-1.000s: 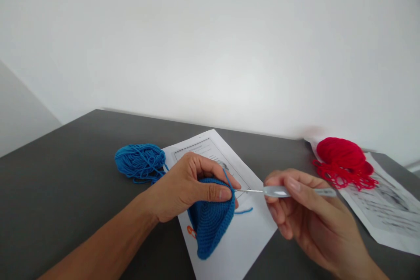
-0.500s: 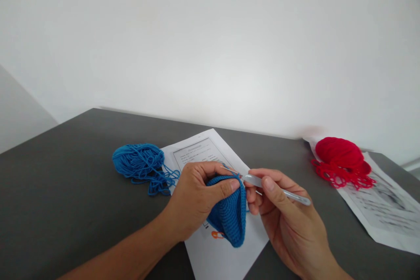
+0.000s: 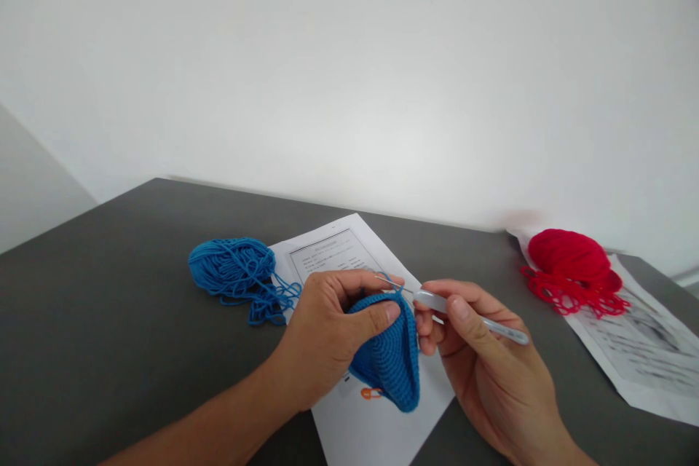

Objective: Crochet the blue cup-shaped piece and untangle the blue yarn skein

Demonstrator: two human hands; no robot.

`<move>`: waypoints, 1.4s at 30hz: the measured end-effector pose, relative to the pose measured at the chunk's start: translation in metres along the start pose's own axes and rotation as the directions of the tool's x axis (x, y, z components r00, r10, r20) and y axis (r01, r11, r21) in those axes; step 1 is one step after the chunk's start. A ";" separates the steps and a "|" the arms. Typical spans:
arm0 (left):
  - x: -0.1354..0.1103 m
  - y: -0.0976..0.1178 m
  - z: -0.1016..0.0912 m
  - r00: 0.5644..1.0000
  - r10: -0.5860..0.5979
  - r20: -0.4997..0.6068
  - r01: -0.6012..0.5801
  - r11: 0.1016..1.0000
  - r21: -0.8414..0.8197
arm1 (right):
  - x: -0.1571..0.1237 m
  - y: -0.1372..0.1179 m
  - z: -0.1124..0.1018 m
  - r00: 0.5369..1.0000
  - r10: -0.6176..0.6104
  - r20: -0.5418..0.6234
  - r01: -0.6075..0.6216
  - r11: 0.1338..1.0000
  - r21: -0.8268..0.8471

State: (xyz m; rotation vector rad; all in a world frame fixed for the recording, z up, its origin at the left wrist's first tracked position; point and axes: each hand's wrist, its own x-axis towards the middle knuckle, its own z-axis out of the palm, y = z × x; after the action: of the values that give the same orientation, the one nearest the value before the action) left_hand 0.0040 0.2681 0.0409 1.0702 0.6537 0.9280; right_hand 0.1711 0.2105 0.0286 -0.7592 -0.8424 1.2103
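Two hands work close together above a printed sheet [image 3: 338, 251] on the dark table [image 3: 109, 320]. The left hand [image 3: 328, 338] pinches the blue crocheted piece [image 3: 390, 360] at its upper edge, thumb on the front and fingers behind. The right hand [image 3: 491, 371] is closed around the handle of the crochet hook [image 3: 470, 317], whose metal tip reaches the same edge. The piece looks soft, light and floppy, so it is probably best held near the working edge, where it sags less. An orange marker [image 3: 371, 393] hangs at its bottom. The blue yarn ball [image 3: 232, 269] lies to the left, and red yarn [image 3: 571, 258] lies far right on another sheet [image 3: 649, 357].
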 end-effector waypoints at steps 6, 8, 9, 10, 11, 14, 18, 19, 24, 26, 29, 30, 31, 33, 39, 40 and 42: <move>-0.002 0.000 -0.001 0.997 -0.064 0.050 0.068 0.994 -0.082 | 0.002 -0.007 -0.003 0.994 -0.048 0.095 0.055 0.995 -0.077; -0.002 0.000 0.000 0.996 -0.080 0.033 0.081 0.995 -0.050 | 0.002 -0.009 -0.005 0.990 -0.074 0.120 0.089 0.988 -0.124; -0.002 0.000 -0.001 0.996 -0.084 0.028 0.085 0.996 -0.024 | 0.002 -0.011 -0.006 0.988 -0.083 0.134 0.103 0.983 -0.154; -0.002 0.000 -0.001 0.996 -0.084 0.023 0.084 0.996 0.004 | 0.002 -0.013 -0.008 0.985 -0.090 0.149 0.117 0.976 -0.184; -0.002 0.001 -0.001 0.997 -0.080 0.019 0.080 0.996 0.034 | 0.002 -0.014 -0.010 0.982 -0.094 0.163 0.128 0.969 -0.213; -0.002 0.002 -0.002 0.997 -0.077 -0.009 0.078 0.991 0.108 | 0.001 -0.020 -0.018 0.972 -0.099 0.211 0.159 0.944 -0.290; -0.003 0.002 -0.002 0.996 -0.087 -0.035 0.092 0.979 0.183 | 0.000 -0.027 -0.026 0.963 -0.102 0.251 0.197 0.900 -0.389; -0.003 0.001 -0.002 0.996 -0.085 -0.039 0.091 0.976 0.200 | 0.000 -0.028 -0.028 0.959 -0.109 0.261 0.212 0.886 -0.412; -0.002 0.001 -0.001 0.996 -0.067 -0.061 0.081 0.961 0.263 | 0.001 -0.034 -0.026 0.927 -0.169 0.334 0.332 0.784 -0.524; -0.001 0.001 -0.001 0.995 -0.068 -0.069 0.085 0.958 0.274 | 0.001 -0.037 -0.023 0.916 -0.186 0.355 0.368 0.738 -0.565; -0.002 0.002 -0.001 0.995 -0.066 -0.077 0.085 0.956 0.280 | 0.001 -0.042 -0.020 0.903 -0.210 0.374 0.409 0.683 -0.605; -0.002 0.003 -0.001 0.995 -0.065 -0.078 0.085 0.955 0.283 | 0.001 -0.043 -0.020 0.900 -0.217 0.377 0.418 0.669 -0.614; -0.003 0.003 -0.001 0.995 -0.064 -0.081 0.084 0.954 0.287 | 0.001 -0.043 -0.020 0.898 -0.227 0.378 0.427 0.659 -0.619; -0.003 0.004 -0.001 0.994 -0.056 -0.088 0.080 0.950 0.301 | 0.000 -0.043 -0.020 0.892 -0.251 0.376 0.444 0.641 -0.626; -0.006 0.003 0.001 0.992 0.017 -0.127 0.030 0.931 0.363 | -0.001 -0.040 -0.016 0.868 -0.317 0.383 0.497 0.583 -0.642; -0.007 0.003 0.001 0.991 0.038 -0.132 0.014 0.926 0.377 | -0.001 -0.040 -0.016 0.864 -0.322 0.387 0.504 0.572 -0.647; -0.008 0.002 0.003 0.986 0.086 -0.143 -0.021 0.914 0.406 | -0.001 -0.041 -0.016 0.855 -0.321 0.406 0.518 0.545 -0.659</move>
State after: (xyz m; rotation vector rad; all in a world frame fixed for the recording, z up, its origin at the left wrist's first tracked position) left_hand 0.0021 0.2606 0.0435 1.3954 0.9825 0.9548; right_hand 0.2040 0.2006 0.0555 -0.9945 -1.6910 0.4576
